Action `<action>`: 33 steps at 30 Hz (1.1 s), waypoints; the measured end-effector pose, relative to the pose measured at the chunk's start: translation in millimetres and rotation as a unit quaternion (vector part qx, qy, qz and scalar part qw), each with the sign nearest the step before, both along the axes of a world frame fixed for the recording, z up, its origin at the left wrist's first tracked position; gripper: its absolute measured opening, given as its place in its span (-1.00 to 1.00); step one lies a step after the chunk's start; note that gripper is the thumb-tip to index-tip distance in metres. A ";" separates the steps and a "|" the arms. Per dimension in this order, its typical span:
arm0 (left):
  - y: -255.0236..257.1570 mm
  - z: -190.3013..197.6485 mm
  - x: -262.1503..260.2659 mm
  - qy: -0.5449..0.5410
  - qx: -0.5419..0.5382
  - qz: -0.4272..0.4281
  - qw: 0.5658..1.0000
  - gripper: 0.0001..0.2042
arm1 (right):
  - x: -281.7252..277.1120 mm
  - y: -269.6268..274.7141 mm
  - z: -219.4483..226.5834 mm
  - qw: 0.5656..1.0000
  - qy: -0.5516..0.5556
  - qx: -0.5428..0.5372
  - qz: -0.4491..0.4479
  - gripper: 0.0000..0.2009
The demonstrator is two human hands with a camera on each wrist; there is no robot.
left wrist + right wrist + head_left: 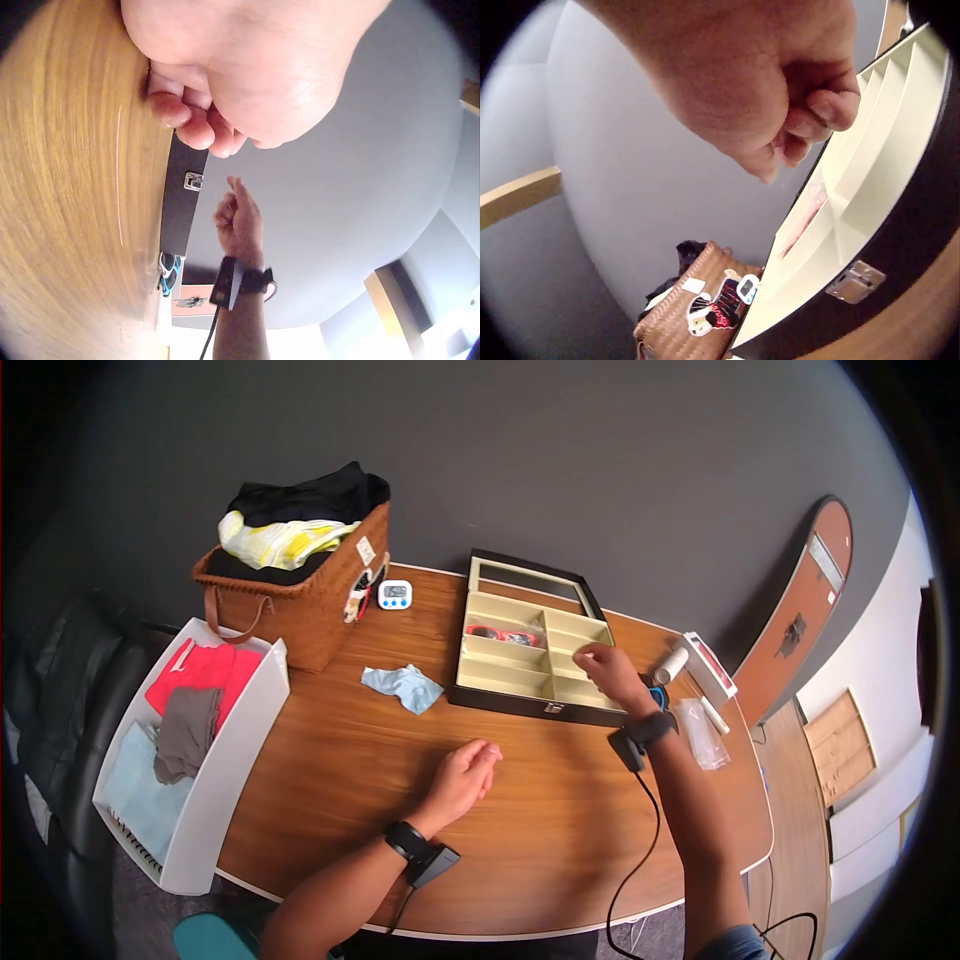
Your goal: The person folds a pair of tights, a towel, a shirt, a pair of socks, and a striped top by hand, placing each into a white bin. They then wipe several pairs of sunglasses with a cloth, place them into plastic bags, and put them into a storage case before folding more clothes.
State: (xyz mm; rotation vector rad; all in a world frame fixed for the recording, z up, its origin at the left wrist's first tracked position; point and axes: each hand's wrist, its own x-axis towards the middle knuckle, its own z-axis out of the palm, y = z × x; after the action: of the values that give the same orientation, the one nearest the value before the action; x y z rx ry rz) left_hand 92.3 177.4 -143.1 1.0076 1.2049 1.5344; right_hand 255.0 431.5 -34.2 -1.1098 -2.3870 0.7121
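Observation:
A black display case (552,707) with cream compartments stands with its windowed lid raised. Red-framed glasses (505,636) in clear wrapping lie in a left compartment. Over the case's right side is my right hand (612,672), fingers curled in and nothing visible in them; the right wrist view shows the hand (772,97) above the compartments. My left hand (463,785) is low over the table in front of the case, its fingers loosely bent and holding nothing. A crumpled light-blue cloth (405,687) lies beyond it, left of the case.
A brown basket (315,622) of clothes and a white timer (395,595) stand at the back left. A white bin (228,800) holds folded clothes. On the right are a can (671,666), a white box (708,668), plastic wrapping (702,735) and blue-and-black glasses (169,274).

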 end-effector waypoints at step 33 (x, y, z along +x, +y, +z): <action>-1.9 11.2 -1.0 -0.187 0.028 0.001 0.982 -0.78 | 68.1 -138.0 -56.3 0.857 0.318 -0.397 0.085 -0.88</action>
State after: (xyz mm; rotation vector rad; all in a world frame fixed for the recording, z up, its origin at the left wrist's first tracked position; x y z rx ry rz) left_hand 91.3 175.5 -131.9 0.7107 0.9031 1.6756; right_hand 323.1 293.4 -90.5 -0.7243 -1.6212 1.8952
